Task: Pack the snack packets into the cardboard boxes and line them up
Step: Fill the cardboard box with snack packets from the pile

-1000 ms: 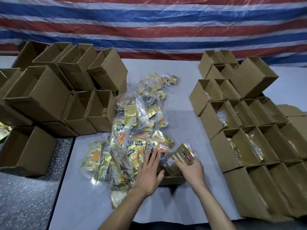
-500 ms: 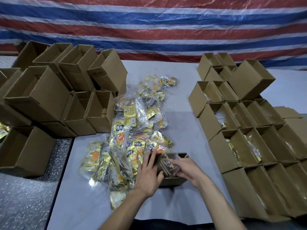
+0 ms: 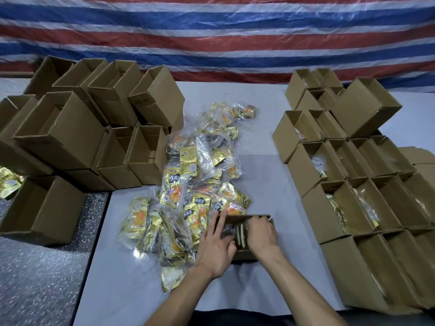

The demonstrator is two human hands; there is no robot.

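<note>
Right hand: fingers are curling down over the snack packets inside the open box, likely tucking them upright.
Left hand: fingers are lying straight, bracing the box's left wall against sliding.
Loose pile: is lying just left of and behind the box, in easy reach.
Filled boxes: are standing in rows well right of the box.

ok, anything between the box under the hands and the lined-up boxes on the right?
Nothing visible. Only bare grey table lies between the small open brown cardboard box and the lined-up brown cardboard boxes; the gold snack packets lie on its left.
</note>
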